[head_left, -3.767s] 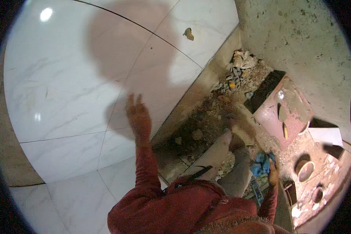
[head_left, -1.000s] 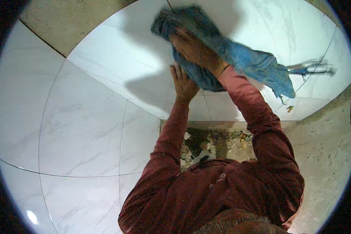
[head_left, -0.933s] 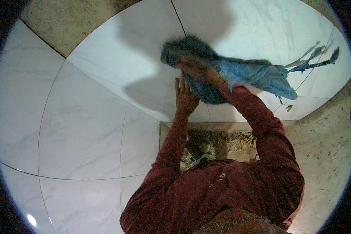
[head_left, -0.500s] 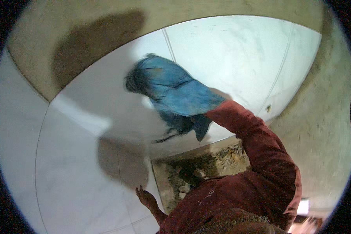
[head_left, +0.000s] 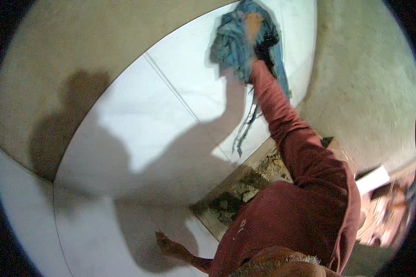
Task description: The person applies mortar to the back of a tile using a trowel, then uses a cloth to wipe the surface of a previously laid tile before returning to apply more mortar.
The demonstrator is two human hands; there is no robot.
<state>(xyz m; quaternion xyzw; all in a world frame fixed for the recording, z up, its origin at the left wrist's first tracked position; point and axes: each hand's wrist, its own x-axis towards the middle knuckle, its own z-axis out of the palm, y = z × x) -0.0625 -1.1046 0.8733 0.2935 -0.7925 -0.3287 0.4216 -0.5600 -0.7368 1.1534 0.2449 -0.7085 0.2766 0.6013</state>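
Note:
My right hand (head_left: 253,27), blurred, grips a bunched blue cloth (head_left: 231,46) against the upper part of the white marbled tile wall (head_left: 125,129), near its upper edge. Loose strips of the cloth hang down below it, and part of my hand is covered by folds. My left hand (head_left: 170,244) is low and to the left in shadow, near the lower white tiles (head_left: 92,231); it holds nothing visible and its fingers look extended.
Bare cement wall (head_left: 365,78) borders the tiles above and at the right. Rubble (head_left: 226,203) lies along a ledge below the tiles. A white board-like piece (head_left: 373,180) and blurred clutter (head_left: 383,212) are at the lower right. My shadow falls across the tiles.
My left hand has left the cloth and moved down-left. My right hand has carried the cloth up toward the tiles' top right. The view has swung with my head.

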